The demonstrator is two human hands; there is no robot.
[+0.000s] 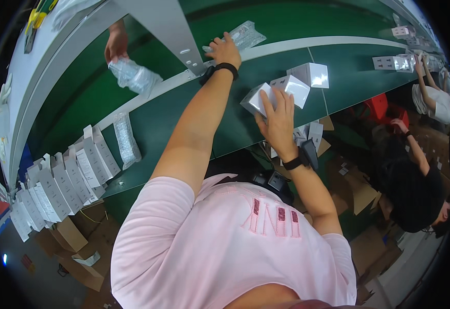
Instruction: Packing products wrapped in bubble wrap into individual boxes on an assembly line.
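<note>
Green counter [163,113] carries three white boxes [296,93] in slanting row, running away to right. By pale rail [312,44], bubble-wrapped packet [249,36] lies long axis slanted, far end pointing away and right. Right hand [278,123] open, fingers spread across two nearer boxes; left hand [225,53] bent over packet's near end, grip impossible to tell.

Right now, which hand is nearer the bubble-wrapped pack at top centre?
Left. The left hand is at the pack, overlapping its left end; the right hand is farther off, on a white box.
</note>
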